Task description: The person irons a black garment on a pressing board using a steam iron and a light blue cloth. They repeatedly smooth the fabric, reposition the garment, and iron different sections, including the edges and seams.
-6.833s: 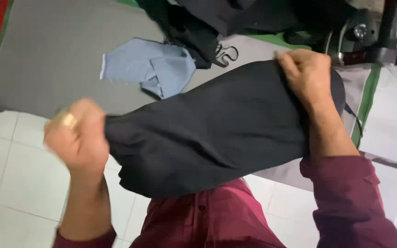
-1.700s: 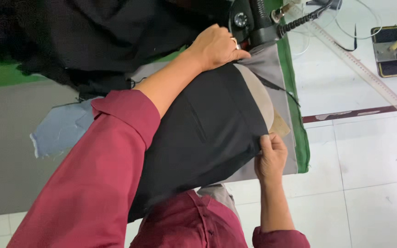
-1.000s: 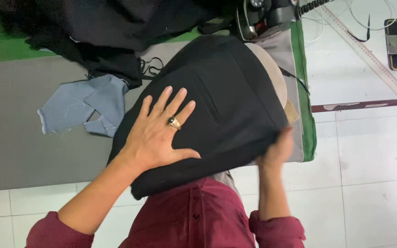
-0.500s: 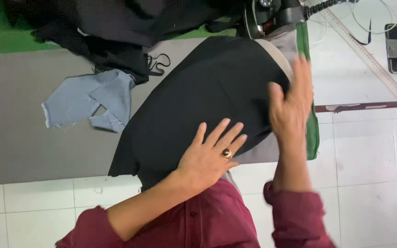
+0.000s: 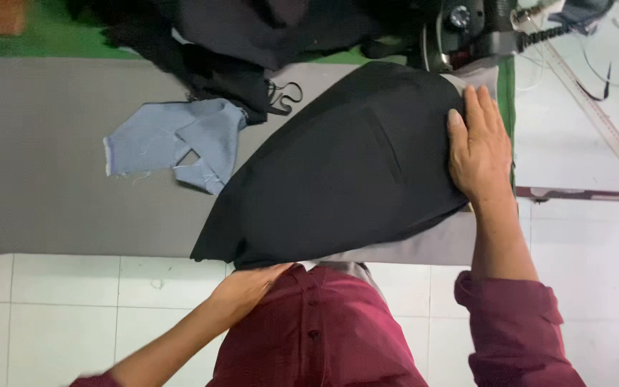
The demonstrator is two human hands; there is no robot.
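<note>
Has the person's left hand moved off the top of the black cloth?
Yes. The left hand slid off the black cloth, toward the person, to the cloth's near edge at the gray table's front.

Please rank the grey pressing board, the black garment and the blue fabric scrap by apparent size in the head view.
1. Grey pressing board, largest, though partly covered.
2. Black garment, flat under the right hand.
3. Blue fabric scrap, clearly smallest.

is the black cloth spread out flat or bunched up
Spread out flat: the black cloth lies smooth across the grey board, right hand pressing one edge, left hand at its near edge.
</note>
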